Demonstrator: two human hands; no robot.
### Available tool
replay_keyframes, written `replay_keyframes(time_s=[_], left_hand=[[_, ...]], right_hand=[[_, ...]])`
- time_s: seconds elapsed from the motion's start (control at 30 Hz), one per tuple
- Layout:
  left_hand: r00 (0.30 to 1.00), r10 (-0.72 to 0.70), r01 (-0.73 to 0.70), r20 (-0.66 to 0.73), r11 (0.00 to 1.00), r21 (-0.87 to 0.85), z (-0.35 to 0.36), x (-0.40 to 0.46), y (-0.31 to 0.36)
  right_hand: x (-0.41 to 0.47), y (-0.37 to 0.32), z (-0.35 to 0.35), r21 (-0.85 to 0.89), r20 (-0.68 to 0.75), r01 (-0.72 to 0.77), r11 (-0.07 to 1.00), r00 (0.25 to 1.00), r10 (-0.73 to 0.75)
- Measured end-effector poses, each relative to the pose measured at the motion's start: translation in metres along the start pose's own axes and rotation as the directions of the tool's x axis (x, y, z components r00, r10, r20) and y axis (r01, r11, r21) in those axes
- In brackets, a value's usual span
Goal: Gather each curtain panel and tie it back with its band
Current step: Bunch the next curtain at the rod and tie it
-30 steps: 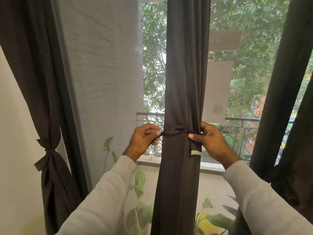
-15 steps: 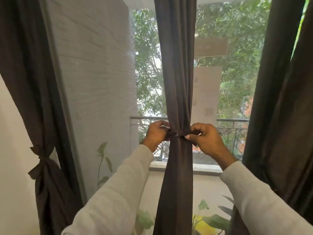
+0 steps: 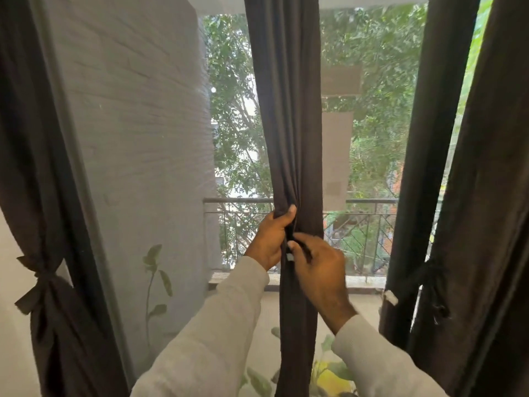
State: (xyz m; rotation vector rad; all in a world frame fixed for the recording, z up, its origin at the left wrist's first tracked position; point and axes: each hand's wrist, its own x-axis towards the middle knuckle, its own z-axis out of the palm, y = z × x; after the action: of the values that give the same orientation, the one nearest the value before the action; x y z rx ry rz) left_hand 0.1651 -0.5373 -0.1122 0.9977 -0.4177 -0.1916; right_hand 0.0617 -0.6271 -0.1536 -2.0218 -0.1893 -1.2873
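Middle panel cinched, band ends brought to the front

The middle panel [image 3: 286, 116] hangs gathered at frame centre, with tied panels at far left [image 3: 43, 282] and right [image 3: 429, 282]. My left hand [image 3: 272, 236] now grips its folds instead of pulling sideways; my right hand [image 3: 317, 267] has crossed over, pinching the band [image 3: 300, 246] against it, so I judge the knot comes next.
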Motion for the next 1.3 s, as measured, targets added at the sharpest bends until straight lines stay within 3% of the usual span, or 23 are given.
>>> replay_keyframes(time_s=[0.1, 0.2, 0.3, 0.4, 0.47, 0.57, 0.67, 0.8, 0.93, 1.03, 1.17, 1.3], left_hand=[[1.0, -0.017, 0.018, -0.02, 1.0, 0.026, -0.004, 0.001, 0.005], [0.995, -0.083, 0.08, 0.051, 0.995, 0.068, -0.008, 0.0, 0.011], [0.986, -0.127, 0.113, 0.11, 0.985, 0.127, -0.013, 0.002, 0.02], [0.981, -0.152, 0.128, 0.121, 0.975, 0.184, -0.016, 0.003, 0.028], [0.977, -0.163, 0.13, 0.134, 0.965, 0.227, -0.019, 0.003, 0.032], [0.981, -0.145, 0.103, 0.131, 0.953, 0.285, -0.018, 0.001, 0.034], [0.979, -0.105, 0.059, 0.174, 0.966, 0.252, -0.011, -0.001, 0.032], [0.967, -0.155, 0.121, 0.204, 0.978, 0.17, -0.011, -0.002, 0.028], [0.969, -0.158, 0.121, 0.19, 0.974, 0.194, -0.017, 0.0, 0.028], [0.972, -0.159, 0.11, 0.171, 0.958, 0.264, -0.013, 0.002, 0.033], [0.974, -0.136, 0.065, 0.18, 0.934, 0.353, -0.009, 0.005, 0.039], [0.971, -0.146, 0.058, 0.191, 0.914, 0.401, -0.012, 0.009, 0.039]], right_hand=[[-0.002, 0.001, -0.02, 0.105, -0.121, 0.03, 0.994, 0.993, -0.017], [0.032, 0.023, -0.033, 0.118, -0.147, -0.116, 0.986, 0.98, 0.133], [0.075, 0.04, -0.039, 0.198, 0.137, -0.266, 0.943, 0.96, 0.242], [0.103, 0.037, -0.046, 0.257, 0.365, -0.298, 0.919, 0.911, 0.194], [0.113, 0.027, -0.048, 0.285, 0.439, -0.301, 0.91, 0.885, 0.155], [0.115, 0.011, -0.042, 0.196, 0.423, -0.22, 0.956, 0.898, 0.12], [0.111, -0.003, -0.029, -0.013, 0.359, -0.016, 1.0, 0.933, 0.019], [0.133, -0.014, -0.032, -0.112, 0.467, 0.113, 0.987, 0.883, -0.048], [0.157, -0.014, -0.051, 0.002, 0.621, 0.046, 0.999, 0.783, -0.038], [0.156, -0.004, -0.058, -0.089, 0.66, -0.019, 0.996, 0.747, 0.074], [0.145, 0.005, -0.057, -0.225, 0.653, 0.052, 0.973, 0.749, 0.111], [0.14, 0.014, -0.064, -0.221, 0.618, 0.111, 0.969, 0.784, 0.051]])
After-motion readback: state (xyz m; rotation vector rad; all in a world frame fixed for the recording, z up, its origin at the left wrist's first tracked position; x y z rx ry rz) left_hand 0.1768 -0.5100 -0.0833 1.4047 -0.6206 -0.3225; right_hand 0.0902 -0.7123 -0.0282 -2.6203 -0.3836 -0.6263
